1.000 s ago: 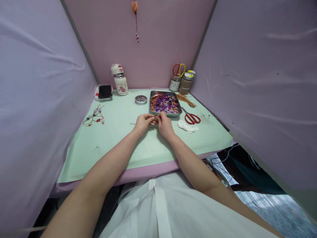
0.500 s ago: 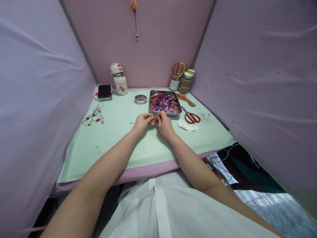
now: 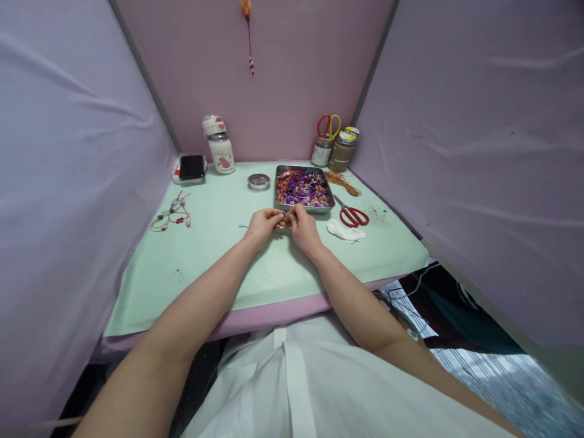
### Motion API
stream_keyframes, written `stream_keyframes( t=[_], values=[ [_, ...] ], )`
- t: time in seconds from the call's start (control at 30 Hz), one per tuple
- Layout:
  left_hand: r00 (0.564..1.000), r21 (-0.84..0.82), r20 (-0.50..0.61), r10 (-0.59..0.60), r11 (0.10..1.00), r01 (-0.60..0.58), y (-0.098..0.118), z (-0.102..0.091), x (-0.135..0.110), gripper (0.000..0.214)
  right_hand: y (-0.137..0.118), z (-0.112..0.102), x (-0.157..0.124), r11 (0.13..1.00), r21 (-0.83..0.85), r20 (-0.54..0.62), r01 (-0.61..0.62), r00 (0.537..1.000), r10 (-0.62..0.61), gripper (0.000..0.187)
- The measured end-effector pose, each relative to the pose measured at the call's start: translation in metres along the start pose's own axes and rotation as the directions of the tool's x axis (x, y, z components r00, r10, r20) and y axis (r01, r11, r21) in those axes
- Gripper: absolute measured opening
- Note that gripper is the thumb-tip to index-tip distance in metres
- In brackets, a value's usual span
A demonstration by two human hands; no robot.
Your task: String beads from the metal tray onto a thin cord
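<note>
3 lilac fabric walls (image 3: 479,152) are closing in a pale green rectangular bench (image 3: 205,267), with a white apron (image 3: 292,389) lying below its near edge. 2 bare forearms are reaching in over that edge, and the left hand (image 3: 262,226) and right hand (image 3: 303,230) are meeting just short of the bench's middle. Behind the fingertips, a shallow steel tray (image 3: 325,190) full of purple and orange beads is sitting toward the far edge. A white flip-top bottle (image 3: 219,149) and a flat black box (image 3: 191,167) are standing near the far left corner, and 2 jars (image 3: 335,155) near the far right corner. Red-handled scissors (image 3: 352,215) are lying just right of the tray, with a crumpled white tissue (image 3: 345,232) just in front of them. A loose beaded red string (image 3: 172,214) is resting by the left edge. A small round metal tin (image 3: 258,181) is sitting just left of the tray. Both hands are pinching a thin pale cord (image 3: 244,227) between closed fingertips; it is trailing left along the bench from the left hand, and whatever is on it at the pinch is too small to tell.
</note>
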State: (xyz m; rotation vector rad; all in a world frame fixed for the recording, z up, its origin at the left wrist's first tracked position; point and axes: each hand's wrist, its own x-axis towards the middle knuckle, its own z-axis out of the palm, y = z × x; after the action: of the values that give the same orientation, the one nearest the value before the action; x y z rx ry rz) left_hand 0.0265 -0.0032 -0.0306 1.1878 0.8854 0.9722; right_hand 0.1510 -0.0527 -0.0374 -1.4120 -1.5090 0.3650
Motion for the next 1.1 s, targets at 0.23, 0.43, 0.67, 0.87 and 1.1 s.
stream_keyframes(
  t=[0.23,0.43,0.67,0.87,1.1],
  values=[
    [0.999,0.062,0.002,0.052,0.997,-0.052,0.001,0.001,-0.002,0.013,0.0,0.0,0.0,0.999,-0.048,0.004,0.022,1.0,-0.022,0.01],
    [0.996,0.101,-0.01,0.092,0.991,-0.091,0.003,0.006,-0.005,0.012,-0.002,-0.001,0.0,0.998,-0.057,-0.031,0.014,0.999,-0.016,0.011],
    [0.993,0.084,0.025,0.114,0.99,-0.116,0.007,0.006,-0.006,0.023,-0.002,-0.002,0.001,1.0,0.011,-0.093,-0.017,0.995,0.018,0.01],
    [0.955,0.384,0.01,0.297,0.88,-0.278,0.017,-0.005,-0.008,0.014,-0.001,-0.001,0.001,0.997,0.071,-0.047,-0.029,0.998,0.033,0.009],
    [0.851,0.681,0.195,0.487,0.557,-0.475,0.02,-0.009,-0.011,0.015,0.0,-0.002,0.001,1.0,-0.016,-0.023,0.003,1.0,-0.003,0.008]
  ],
)
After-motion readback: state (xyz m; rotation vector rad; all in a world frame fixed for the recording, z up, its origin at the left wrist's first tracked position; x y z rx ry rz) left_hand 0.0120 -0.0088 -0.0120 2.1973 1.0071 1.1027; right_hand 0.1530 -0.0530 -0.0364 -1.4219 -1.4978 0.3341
